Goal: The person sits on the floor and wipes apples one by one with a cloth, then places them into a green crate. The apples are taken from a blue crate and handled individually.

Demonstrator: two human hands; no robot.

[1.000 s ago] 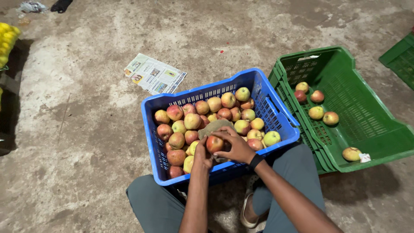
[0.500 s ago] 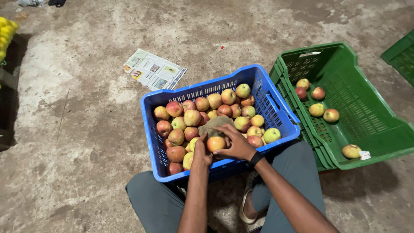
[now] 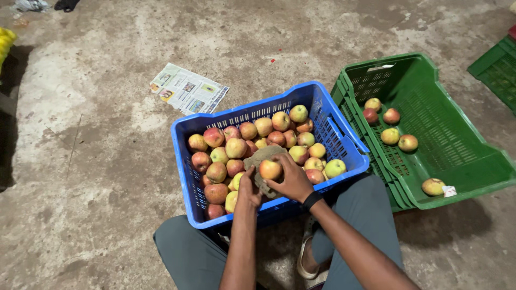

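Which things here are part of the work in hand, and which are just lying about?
In hand: left hand, right hand, apple, cloth, blue crate, green crate.
Lying about: newspaper, second green crate.

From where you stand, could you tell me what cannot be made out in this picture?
- Head view: the cloth is mostly hidden under the apple and the right hand.
- Left hand: fingertips hidden among apples.
- Blue crate: lower layers hidden.
- Far green crate: cut off by the right edge.

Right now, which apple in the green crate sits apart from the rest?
The apple by the green crate's near rim, beside a white scrap; four others cluster farther back.
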